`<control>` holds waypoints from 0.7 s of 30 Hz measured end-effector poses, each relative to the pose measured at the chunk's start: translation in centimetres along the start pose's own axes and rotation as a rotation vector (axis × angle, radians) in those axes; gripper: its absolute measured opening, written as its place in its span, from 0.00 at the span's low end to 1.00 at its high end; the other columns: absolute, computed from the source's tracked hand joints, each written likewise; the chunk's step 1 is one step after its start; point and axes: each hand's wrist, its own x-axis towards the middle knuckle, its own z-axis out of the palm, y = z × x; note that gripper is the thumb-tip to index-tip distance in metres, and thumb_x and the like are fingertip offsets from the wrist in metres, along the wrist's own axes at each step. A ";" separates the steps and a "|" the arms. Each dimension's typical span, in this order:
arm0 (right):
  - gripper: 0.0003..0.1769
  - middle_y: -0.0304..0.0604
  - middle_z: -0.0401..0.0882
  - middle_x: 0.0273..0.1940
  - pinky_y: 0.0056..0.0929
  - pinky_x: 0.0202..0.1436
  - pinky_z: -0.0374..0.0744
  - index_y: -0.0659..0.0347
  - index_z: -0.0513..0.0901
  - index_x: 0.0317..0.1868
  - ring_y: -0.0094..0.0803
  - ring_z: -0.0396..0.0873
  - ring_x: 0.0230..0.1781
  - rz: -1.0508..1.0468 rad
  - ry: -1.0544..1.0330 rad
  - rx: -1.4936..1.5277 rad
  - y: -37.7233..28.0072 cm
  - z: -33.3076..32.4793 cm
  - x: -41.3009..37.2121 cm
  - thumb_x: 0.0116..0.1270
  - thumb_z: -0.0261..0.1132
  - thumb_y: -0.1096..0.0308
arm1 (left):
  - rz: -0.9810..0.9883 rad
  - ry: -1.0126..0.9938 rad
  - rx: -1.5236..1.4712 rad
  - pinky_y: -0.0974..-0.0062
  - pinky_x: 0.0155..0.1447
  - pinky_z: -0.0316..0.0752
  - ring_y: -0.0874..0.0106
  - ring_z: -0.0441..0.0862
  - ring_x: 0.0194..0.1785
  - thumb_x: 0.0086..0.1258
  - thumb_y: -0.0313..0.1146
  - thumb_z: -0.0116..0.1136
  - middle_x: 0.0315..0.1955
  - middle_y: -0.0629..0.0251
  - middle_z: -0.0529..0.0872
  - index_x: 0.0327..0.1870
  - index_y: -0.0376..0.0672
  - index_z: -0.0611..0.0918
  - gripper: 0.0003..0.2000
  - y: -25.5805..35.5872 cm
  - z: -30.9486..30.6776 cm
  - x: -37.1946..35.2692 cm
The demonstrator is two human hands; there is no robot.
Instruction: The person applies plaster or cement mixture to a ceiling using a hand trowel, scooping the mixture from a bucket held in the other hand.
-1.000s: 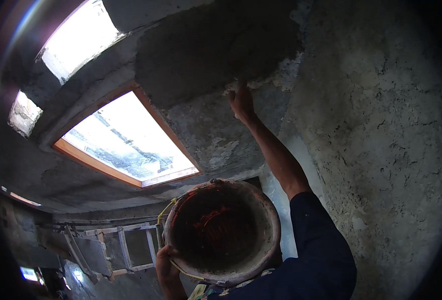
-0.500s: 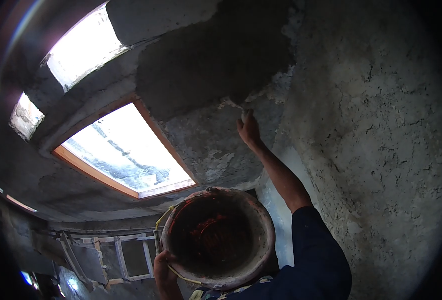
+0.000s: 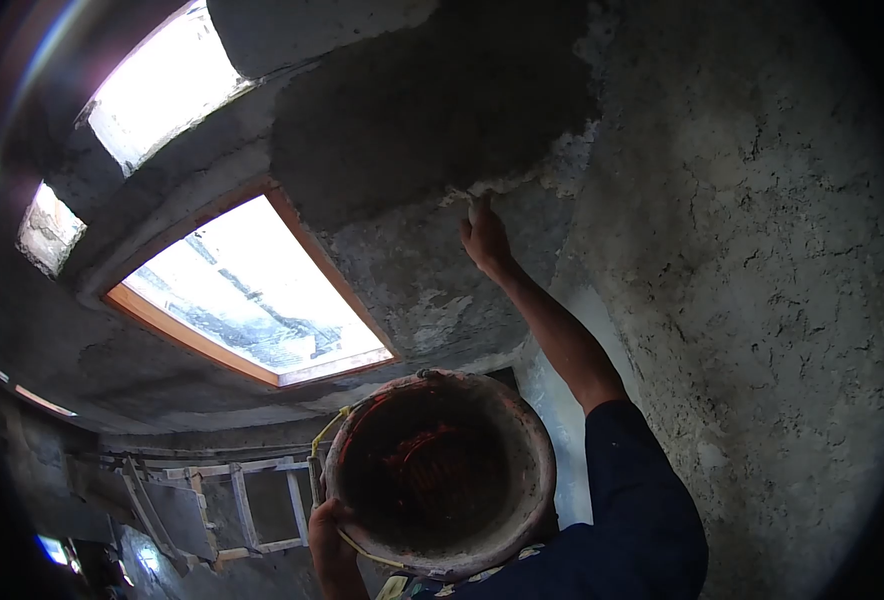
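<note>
My left hand [image 3: 330,528] is closed on the left rim of a round bucket [image 3: 540,470], whose mouth is tilted toward me. Inside, the bucket is dark with reddish patches, and grey crust coats its rim. Stretched out to the wall, my right hand [image 3: 486,238] is wrapped round the pale handle of a trowel [image 3: 479,206]. Its blade is hard to make out against the dark plaster. The hand is at the ragged lower edge of a dark, damp-looking plaster patch [image 3: 412,130].
A wood-framed window [image 3: 337,260] is left of my right arm, with bright openings [image 3: 167,85] above it. A rough plastered wall [image 3: 752,300] rises close on the right. Beyond the bucket at lower left stands a wooden ladder-like frame [image 3: 245,508].
My right hand has moved slightly left and up along the patch's lower edge, with the trowel still in it. My left hand keeps its hold on the bucket, and the view has shifted slightly.
</note>
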 end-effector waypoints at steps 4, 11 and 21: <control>0.38 0.69 0.74 0.52 0.48 0.52 0.79 0.72 0.52 0.69 0.60 0.76 0.52 -0.081 0.096 0.075 0.8 -1.9 -0.8 0.66 0.60 0.65 | 0.102 0.007 0.110 0.76 0.38 0.82 0.70 0.84 0.33 0.52 0.21 0.48 0.39 0.56 0.84 0.60 0.32 0.71 0.27 0.0 2.7 -0.9; 0.31 0.65 0.76 0.47 0.52 0.46 0.79 0.67 0.60 0.66 0.59 0.79 0.46 -0.153 0.213 -0.248 3.5 -4.4 5.4 0.66 0.59 0.64 | 0.072 -0.032 0.148 0.75 0.38 0.82 0.69 0.85 0.33 0.52 0.22 0.49 0.37 0.56 0.84 0.55 0.28 0.73 0.25 0.3 2.2 -0.9; 0.33 0.66 0.76 0.44 0.50 0.42 0.80 0.71 0.55 0.67 0.59 0.80 0.42 0.039 0.138 -0.307 7.5 -2.4 1.2 0.68 0.57 0.63 | 0.120 0.006 0.110 0.74 0.39 0.82 0.68 0.85 0.34 0.51 0.20 0.47 0.39 0.55 0.84 0.58 0.31 0.71 0.27 0.0 3.8 -0.8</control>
